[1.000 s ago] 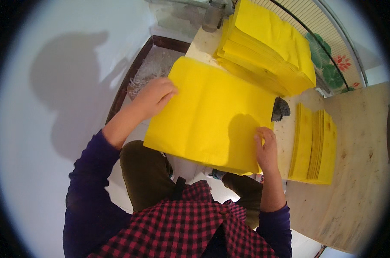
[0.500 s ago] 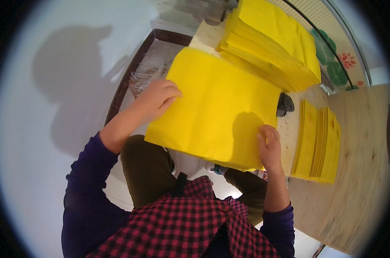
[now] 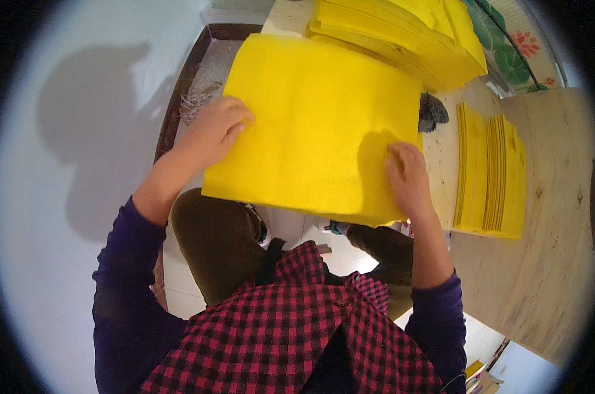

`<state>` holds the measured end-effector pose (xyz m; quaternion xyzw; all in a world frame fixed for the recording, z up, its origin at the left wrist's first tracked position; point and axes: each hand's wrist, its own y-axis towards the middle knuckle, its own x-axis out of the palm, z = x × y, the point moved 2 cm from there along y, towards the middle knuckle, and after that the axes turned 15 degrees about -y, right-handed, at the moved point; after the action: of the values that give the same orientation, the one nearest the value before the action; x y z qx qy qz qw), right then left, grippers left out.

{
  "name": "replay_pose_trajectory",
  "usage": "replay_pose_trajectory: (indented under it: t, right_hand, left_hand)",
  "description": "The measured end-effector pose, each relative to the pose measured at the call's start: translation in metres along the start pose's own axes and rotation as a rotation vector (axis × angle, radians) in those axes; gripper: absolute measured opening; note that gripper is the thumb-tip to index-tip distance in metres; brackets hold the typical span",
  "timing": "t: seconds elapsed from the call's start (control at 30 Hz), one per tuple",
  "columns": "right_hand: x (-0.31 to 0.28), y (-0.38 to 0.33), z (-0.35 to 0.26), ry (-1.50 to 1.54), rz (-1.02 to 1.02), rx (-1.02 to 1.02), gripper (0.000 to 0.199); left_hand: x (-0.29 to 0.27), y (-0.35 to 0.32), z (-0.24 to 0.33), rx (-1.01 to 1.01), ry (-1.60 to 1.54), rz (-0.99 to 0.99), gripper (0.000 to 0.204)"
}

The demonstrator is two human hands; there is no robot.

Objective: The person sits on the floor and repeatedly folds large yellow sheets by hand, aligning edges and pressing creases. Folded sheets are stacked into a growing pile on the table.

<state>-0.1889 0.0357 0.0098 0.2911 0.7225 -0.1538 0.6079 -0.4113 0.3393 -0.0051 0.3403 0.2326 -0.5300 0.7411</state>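
A wide yellow fabric piece [image 3: 310, 125], felt-like and slightly creased, spreads out in front of me, its near edge hanging over my knees. My left hand [image 3: 215, 131] is closed at its left edge, with the fingertips on the top face and the thumb bent in beside them. On the right edge, my right hand [image 3: 409, 177] has its fingers curled onto the cloth, and its shadow falls on the yellow surface. The undersides of both grips are hidden. Whether the cloth is one layer or several I cannot tell.
A thick stack of yellow fabric pieces [image 3: 402, 39] lies just beyond. Another yellow bundle [image 3: 491, 174] rests at the right on the wooden table [image 3: 553, 217]. A dark grey cloth [image 3: 432, 111] sits between them. At the left are a brown-framed tray [image 3: 173, 98] and a white wall [image 3: 48, 276].
The whole scene has shifted upward in the picture as my view moved. Both hands remain at the same two edges of the fabric, and their grip looks little changed.
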Motion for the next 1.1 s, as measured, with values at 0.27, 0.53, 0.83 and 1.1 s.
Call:
replay_pose_trajectory:
  t: [0.27, 0.53, 0.83, 1.1]
  right_hand:
    - [-0.007, 0.008, 0.003, 0.028, 0.041, 0.044, 0.025]
    - [0.013, 0.023, -0.001, -0.019, 0.157, 0.026, 0.025]
    - [-0.001, 0.001, -0.008, 0.027, 0.016, 0.020, 0.024]
    - [-0.010, 0.005, -0.006, 0.034, 0.011, 0.040, 0.027]
  left_hand:
    - [-0.003, 0.008, -0.001, 0.041, 0.008, 0.048, 0.018]
    - [0.002, 0.016, -0.012, 0.047, -0.046, 0.049, 0.018]
    - [0.000, -0.015, 0.005, 0.004, -0.088, 0.018, 0.017]
    - [-0.005, -0.019, 0.003, 0.046, -0.063, 0.072, 0.016]
